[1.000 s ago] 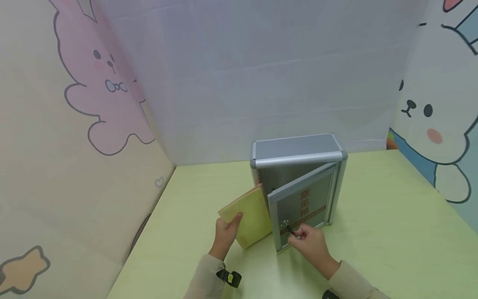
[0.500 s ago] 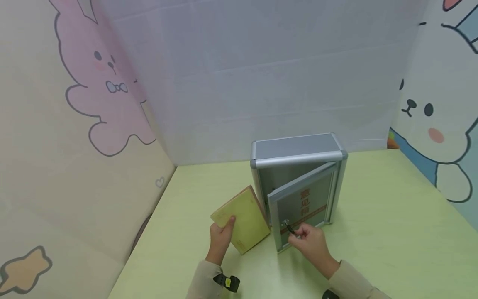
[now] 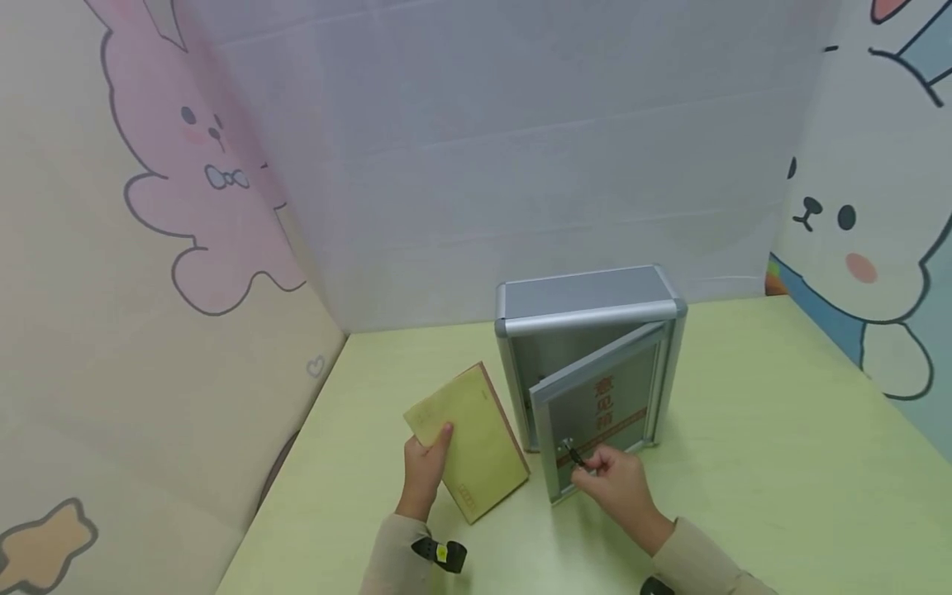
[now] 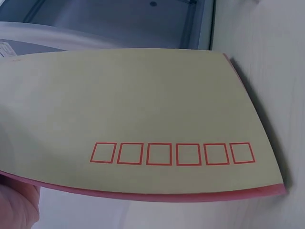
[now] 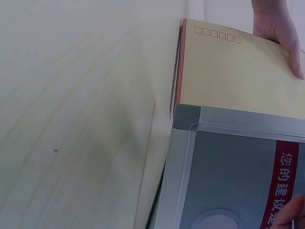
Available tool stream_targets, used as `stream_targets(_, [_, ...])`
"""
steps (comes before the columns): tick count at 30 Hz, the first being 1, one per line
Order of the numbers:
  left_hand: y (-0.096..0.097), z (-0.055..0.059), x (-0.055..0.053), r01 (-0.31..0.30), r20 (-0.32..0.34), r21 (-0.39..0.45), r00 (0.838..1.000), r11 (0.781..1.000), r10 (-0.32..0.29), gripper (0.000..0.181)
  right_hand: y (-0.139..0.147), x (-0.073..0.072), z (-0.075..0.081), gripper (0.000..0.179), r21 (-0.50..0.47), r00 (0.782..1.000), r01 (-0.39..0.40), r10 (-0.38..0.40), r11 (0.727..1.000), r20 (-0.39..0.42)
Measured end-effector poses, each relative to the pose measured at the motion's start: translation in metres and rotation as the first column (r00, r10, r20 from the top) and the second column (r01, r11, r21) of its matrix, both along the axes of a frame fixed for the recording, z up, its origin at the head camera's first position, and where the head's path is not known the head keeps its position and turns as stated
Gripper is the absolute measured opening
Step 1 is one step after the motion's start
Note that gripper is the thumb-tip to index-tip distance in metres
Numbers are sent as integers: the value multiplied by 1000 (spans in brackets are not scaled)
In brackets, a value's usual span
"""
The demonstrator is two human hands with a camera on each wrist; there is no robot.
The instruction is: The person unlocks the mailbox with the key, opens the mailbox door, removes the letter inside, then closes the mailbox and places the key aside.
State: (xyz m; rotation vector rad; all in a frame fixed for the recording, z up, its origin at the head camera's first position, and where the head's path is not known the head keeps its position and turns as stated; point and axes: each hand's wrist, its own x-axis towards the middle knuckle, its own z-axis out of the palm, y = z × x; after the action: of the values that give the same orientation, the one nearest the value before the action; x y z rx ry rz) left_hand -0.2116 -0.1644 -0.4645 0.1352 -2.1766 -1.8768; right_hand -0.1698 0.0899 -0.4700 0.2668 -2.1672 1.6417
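Note:
My left hand (image 3: 425, 478) grips a thin stack of yellow-brown envelopes (image 3: 483, 450), thumb across the front face. Red postcode squares line the lower part of the front envelope (image 4: 143, 100) in the left wrist view. The stack stands tilted to the left of a grey metal suggestion box (image 3: 591, 293). The box's hinged door (image 3: 632, 384) hangs partly open, with red lettering on it. My right hand (image 3: 621, 489) pinches a dark key (image 3: 576, 456) that sits in the door's lock; in the right wrist view only a few of its fingers (image 5: 288, 212) show.
The box stands on a pale green table (image 3: 759, 430) near the back wall (image 3: 558, 140). Its dark interior (image 3: 546, 351) shows left of the door. Side walls printed with cartoon animals bound the table.
My left hand has moved left with the envelopes, away from the box opening, and turned their front more toward the head camera. The right hand keeps still at the key.

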Motion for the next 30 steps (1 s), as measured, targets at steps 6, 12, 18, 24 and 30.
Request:
stream_targets(6, [-1,-2,-4,-25,47,-12,999,1000,26,27,0,1,-1,18,12,1000,3,-3,1000,-11])
stream_targets(12, [-2,-5,-9,-49,84,22,995,999,47,30,0,1,-1,19,11,1000,3,-2,1000,-17])
stream_targets(18, [-3,-10,-16,-51,119,49,992,997,45,34,0,1,0,21,2,1000,-2,2,1000,-8])
stream_targets(24, [-4,-12,-19,-79,143,78,987,994,67,39,-1,1,1,20,1,1000,-4,4,1000,-12])
stream_targets(30, [-5,-13,-22,-69,168,85,984,994,54,42,0,1,1,20,5,1000,2,-2,1000,-2])
